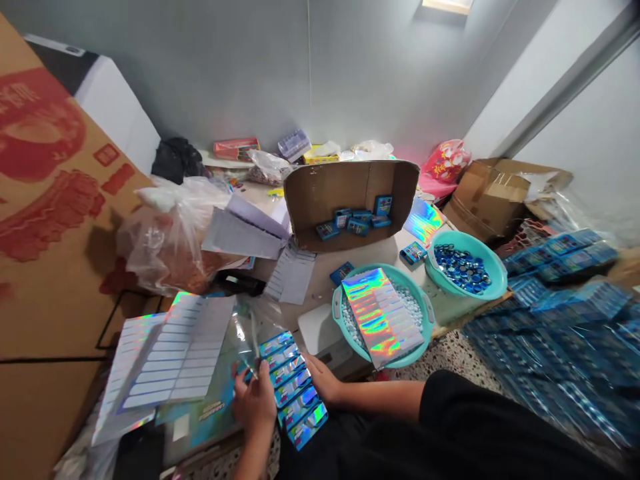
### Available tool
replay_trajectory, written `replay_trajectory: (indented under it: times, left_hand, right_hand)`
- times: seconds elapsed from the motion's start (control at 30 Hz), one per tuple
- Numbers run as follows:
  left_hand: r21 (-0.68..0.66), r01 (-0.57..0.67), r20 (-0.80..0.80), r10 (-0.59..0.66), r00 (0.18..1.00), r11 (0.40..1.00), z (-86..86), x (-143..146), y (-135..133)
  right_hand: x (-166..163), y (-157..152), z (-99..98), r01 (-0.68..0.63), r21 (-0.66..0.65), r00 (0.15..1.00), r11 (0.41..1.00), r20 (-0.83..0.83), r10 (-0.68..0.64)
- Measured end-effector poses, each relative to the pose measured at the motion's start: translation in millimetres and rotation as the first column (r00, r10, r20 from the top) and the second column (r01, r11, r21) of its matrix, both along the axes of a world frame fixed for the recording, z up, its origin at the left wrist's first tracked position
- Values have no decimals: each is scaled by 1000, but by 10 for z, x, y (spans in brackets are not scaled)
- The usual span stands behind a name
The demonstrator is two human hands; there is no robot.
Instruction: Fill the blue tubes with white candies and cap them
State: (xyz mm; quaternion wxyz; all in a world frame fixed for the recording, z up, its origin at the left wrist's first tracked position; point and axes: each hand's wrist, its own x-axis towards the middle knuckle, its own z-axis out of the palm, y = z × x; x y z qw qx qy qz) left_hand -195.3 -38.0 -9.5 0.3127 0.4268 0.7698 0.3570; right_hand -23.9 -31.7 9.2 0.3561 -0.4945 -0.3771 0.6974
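Observation:
A row of several small blue holographic packets (293,387) lies in front of me, held between both hands. My left hand (256,403) grips the row's left side with fingers curled over the packets. My right hand (323,379) presses against the row's right side, its fingers mostly hidden behind the packets. Holographic sticker sheets (170,357) lie just left of my left hand. A teal basin (427,313) with small white pieces and a holographic sheet (383,317) on top stands past my right hand.
A second teal basin (493,267) holds blue round pieces. An open cardboard box (350,200) on its side contains a few blue packets. Stacks of blue packets (565,327) fill the right. Large cardboard (45,220), plastic bags (170,227) and clutter stand at left and back.

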Motion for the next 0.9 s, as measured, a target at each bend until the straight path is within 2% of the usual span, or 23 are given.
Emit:
replay_trajectory:
  times: [0.1,0.27,0.4,0.5,0.6,0.7,0.8,0.9]
  left_hand:
    - [-67,-19,46,22,999,998,-183,-132,-179]
    - [-65,42,180,-30,983,997,-297,-277,-530]
    - [-38,74,259,-62,964,997,-386,-217,-684]
    - [-44,83,293,-67,954,996,-441,-121,-755]
    - [-71,130,310,-102,945,989,-421,-92,-862]
    - [-108,155,285,-119,951,982,-365,-157,-938]
    - [-118,137,226,-108,968,984,-351,-249,-892]
    - [-70,108,166,-95,982,992,-365,-291,-776]
  right_hand:
    - [-41,-29,-172,-3,-25,1000,1000,6,3]
    - [-94,-12,-344,-44,11,999,999,-7,44]
    - [-118,-44,-472,-39,50,999,998,40,37]
    - [-57,-200,-563,-55,58,996,997,75,50]
    - [123,-427,-566,-94,60,991,994,104,87]
    - [300,-538,-488,-151,69,980,986,144,140]
    - [302,-427,-424,-181,107,967,978,203,156]
    - [167,-195,-404,-187,184,953,965,274,133]
